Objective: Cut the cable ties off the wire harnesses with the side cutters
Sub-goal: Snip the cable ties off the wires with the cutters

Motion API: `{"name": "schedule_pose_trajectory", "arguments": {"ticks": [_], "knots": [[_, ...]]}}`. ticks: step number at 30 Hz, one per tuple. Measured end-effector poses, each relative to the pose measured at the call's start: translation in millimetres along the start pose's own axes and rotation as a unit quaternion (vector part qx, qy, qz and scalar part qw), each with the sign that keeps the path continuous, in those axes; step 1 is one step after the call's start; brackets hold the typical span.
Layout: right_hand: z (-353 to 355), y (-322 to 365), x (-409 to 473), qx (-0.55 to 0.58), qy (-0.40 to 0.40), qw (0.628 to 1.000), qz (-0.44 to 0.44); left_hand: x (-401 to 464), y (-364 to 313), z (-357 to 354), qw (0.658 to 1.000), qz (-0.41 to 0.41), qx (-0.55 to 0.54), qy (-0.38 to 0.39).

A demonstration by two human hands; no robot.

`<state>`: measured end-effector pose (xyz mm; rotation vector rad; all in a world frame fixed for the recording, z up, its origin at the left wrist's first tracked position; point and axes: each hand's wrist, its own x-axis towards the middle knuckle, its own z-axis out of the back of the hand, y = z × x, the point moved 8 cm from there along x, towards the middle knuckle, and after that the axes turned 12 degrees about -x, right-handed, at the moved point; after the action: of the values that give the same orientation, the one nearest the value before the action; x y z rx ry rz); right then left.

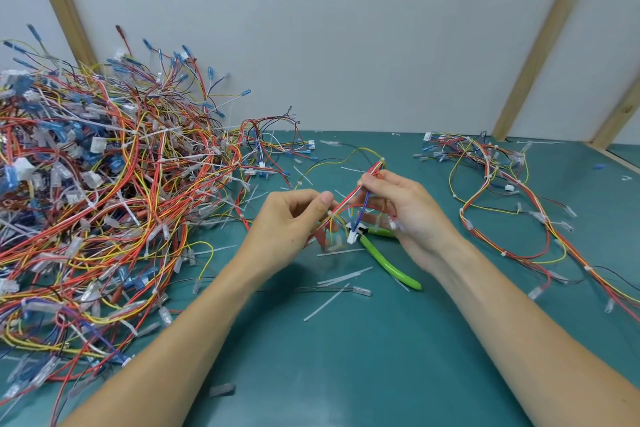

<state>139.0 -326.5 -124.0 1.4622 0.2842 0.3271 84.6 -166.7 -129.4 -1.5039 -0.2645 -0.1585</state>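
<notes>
Harness (360, 196) of red, yellow and blue wires hangs between both hands above the bench (346, 357): left hand (291, 222) pinches it, right hand (401, 208) curls round it. Green side cutters (388, 260) lie ungripped at 6 o'clock of the right hand.

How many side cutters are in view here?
1: the green-handled side cutters lie on the green mat, partly under the right hand. More could be hidden beneath the wire harness pile.
</notes>
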Motion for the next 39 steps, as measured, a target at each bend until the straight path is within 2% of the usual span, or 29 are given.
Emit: {"name": "schedule_pose_trajectory", "arguments": {"ticks": [4, 8, 10, 12, 14, 16, 18, 21, 23, 27, 30, 33, 39], "knots": [[13.9, -4.0, 2.5, 0.115, -0.018, 0.992, -0.037, -1.8, -1.1, -6.5, 0.998, 0.009, 0.019, 0.051], [20.7, -10.4, 4.4, 0.114, -0.039, 0.991, -0.049, -2.7, -2.3, -15.3, 0.995, 0.003, -0.021, 0.094], [25.4, -12.8, 5.5, 0.042, -0.073, 0.995, -0.047, -2.3, -1.3, -13.9, 0.996, 0.002, -0.019, 0.087], [36.0, -10.2, 4.5, -0.076, -0.147, 0.986, -0.024, -1.3, 0.0, -8.6, 0.998, 0.001, -0.017, 0.061], [48.7, -1.0, -0.7, -0.168, -0.243, 0.955, 0.027, 0.3, 0.9, -0.1, 1.0, -0.004, -0.019, 0.018], [53.0, 16.5, -9.3, -0.23, -0.3, 0.919, 0.108, 0.9, 0.3, 8.9, 0.999, -0.013, -0.024, -0.029], [44.0, 25.9, -10.3, -0.219, -0.263, 0.926, 0.162, 0.4, -2.0, 14.0, 0.997, -0.025, -0.034, -0.061], [7.4, 16.1, -4.8, -0.172, -0.108, 0.972, 0.12, -1.9, -6.5, 8.8, 0.997, -0.045, -0.028, -0.055], [-8.5, 8.7, -5.2, -0.182, -0.06, 0.976, 0.099, -3.4, -8.4, -2.1, 0.998, -0.054, -0.005, -0.016], [0.7, 6.1, -4.4, -0.124, -0.075, 0.987, 0.07, -7.1, -12.2, -16.7, 0.992, -0.079, 0.074, 0.062], [-0.4, 4.9, -4.3, -0.106, -0.051, 0.992, 0.049, -10.4, -14.2, -18.3, 0.979, -0.088, 0.166, 0.081], [-2.2, 2.4, -4.0, -0.051, -0.04, 0.998, 0.027, -11.8, -14.8, -17.0, 0.972, -0.08, 0.211, 0.07], [21.0, -0.5, 1.7, 0.088, -0.089, 0.992, -0.008, -9.2, -7.9, -1.1, 0.959, -0.042, 0.281, 0.021]]}}
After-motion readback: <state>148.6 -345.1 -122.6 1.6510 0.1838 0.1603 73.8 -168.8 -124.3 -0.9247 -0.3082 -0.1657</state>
